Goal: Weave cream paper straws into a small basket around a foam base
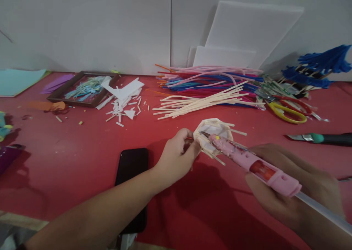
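My left hand (180, 152) pinches the left edge of a small, round cream-coloured craft piece (215, 127), which has a white inside and thin cream strips poking out to the right. A pink glue gun (247, 160) is gripped in my right hand (297, 191), and a clear glue stick (324, 211) runs out of its back end. The nozzle points left, over the near-left part of the craft piece; whether it touches, I cannot tell. The fingers of my right hand are partly hidden behind the glue gun.
A black phone (133, 169) lies below my left forearm. Behind the craft piece are cream strips (198, 101) and a pile of coloured pipe cleaners (209, 75). Yellow-handled scissors (287, 113) and a craft knife (324, 138) lie at right. White scraps (125, 95) and a brown tray (79, 102) sit at left.
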